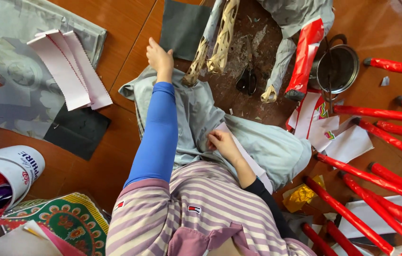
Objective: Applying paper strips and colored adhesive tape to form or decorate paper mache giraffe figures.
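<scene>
On the wooden floor (115,28), left hand (159,58) reaches to 12 o'clock, fingers closed narrow on the dark grey sheet (182,26). Right hand (222,143) pinches a white strip (253,166) against the grey fabric (267,147). Red-wrapped sticks (381,137) at 3 o'clock look finished; bare frame (222,38) still uncovered.

Your left hand (159,58) reaches to the edge of a dark grey sheet (183,27) on the wooden floor (125,28); your right hand (223,143) rests on pale grey cloth (267,147) over your lap; scissors (247,79) lie just beyond; red-wrapped sticks (376,180) lie to your right.
</scene>
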